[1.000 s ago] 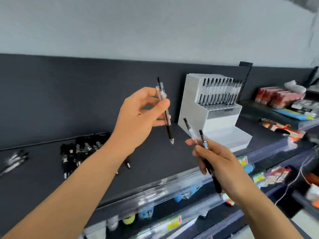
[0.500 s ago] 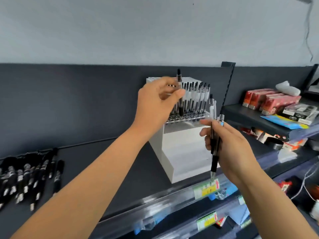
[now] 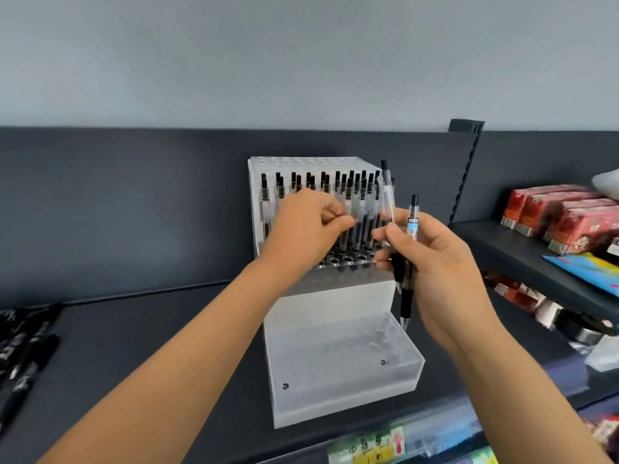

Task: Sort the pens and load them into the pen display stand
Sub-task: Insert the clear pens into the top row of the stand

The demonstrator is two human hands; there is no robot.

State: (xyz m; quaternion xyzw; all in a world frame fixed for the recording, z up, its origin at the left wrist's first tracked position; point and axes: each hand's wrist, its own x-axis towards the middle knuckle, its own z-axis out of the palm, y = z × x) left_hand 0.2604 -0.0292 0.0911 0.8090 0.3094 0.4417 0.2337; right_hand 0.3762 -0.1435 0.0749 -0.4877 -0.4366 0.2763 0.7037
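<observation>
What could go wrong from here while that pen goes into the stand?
1. The left hand pinches a pen inside the packed upper row of the pen display stand. Its knuckles hide the hole, so the pen may miss it or knock the neighbouring pens.
2. The right hand holds two spare pens splayed close to the stand's right edge. One might snag the row or slip from the grip.

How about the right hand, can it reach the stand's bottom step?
Probably yes: the right hand, holding two pens, hovers just above the bottom step's right side, with nothing between them.
</observation>
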